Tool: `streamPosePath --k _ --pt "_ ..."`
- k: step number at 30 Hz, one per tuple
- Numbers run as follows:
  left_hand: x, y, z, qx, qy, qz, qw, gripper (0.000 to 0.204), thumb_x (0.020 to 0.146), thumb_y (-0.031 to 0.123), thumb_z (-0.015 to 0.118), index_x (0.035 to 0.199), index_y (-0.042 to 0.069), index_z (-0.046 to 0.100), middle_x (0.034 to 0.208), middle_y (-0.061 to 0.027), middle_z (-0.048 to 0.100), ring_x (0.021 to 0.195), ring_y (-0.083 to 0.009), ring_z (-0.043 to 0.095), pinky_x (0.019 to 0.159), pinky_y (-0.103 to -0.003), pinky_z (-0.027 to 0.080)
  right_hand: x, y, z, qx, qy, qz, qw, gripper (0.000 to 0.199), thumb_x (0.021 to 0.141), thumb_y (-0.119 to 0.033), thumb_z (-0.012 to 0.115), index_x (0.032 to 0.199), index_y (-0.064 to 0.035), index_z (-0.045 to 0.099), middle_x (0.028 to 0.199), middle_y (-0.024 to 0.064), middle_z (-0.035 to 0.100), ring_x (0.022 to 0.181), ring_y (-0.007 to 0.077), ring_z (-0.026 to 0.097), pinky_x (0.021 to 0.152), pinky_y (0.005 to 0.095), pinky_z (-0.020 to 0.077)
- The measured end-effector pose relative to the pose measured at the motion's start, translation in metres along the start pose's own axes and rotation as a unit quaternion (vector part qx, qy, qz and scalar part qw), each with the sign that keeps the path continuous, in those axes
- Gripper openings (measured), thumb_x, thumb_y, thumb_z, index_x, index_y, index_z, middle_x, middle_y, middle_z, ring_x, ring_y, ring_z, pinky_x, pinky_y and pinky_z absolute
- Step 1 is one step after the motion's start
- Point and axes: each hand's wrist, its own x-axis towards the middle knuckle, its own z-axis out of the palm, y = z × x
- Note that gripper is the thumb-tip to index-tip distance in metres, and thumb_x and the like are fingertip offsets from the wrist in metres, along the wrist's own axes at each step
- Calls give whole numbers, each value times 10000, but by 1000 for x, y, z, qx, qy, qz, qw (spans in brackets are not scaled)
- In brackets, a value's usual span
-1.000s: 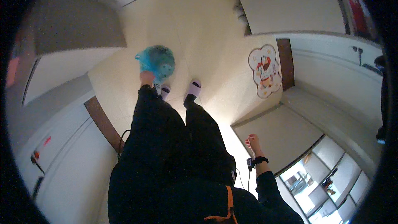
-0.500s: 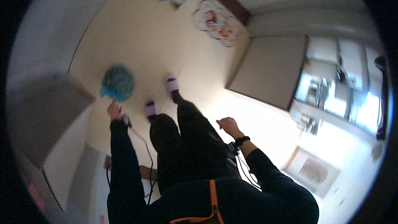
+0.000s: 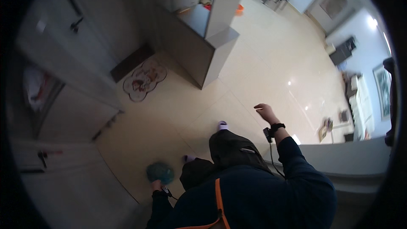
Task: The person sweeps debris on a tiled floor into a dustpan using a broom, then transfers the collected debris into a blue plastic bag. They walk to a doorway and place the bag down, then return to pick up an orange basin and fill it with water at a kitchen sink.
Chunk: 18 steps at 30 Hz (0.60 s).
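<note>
View has swung since half a second ago; teal duster [image 3: 160,172] now low-left over floor tiles [image 3: 254,72]. Left hand [image 3: 157,185] clenched around its handle. Right hand [image 3: 266,112] raised, fingers loosely curled, empty.

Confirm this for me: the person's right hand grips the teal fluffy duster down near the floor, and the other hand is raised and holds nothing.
The hands are swapped. In the head view the left hand grips the teal fluffy duster low near the floor, and the right hand, a dark band at its wrist, is the one raised and holding nothing.
</note>
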Motion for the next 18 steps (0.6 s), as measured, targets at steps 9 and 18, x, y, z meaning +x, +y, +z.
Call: streamPosePath --k 9,18 --pt "-16 242 247 239 -128 126 954 293 939 167 510 1211 60 531 963 -108 656 752 -173 636 667 -328 536 -14 70 -237 213 278 67 934 254 945 -126 578 1171 -38 652 1144 105 663 1070 182 610 921 301 480" --pt "-115 305 551 484 -283 98 822 188 923 211 555 995 67 652 826 -79 704 628 -145 623 583 -281 511 46 65 -479 172 494 -184 832 338 1004 -226 440 1136 23 626 867 112 637 843 181 630 827 304 496"
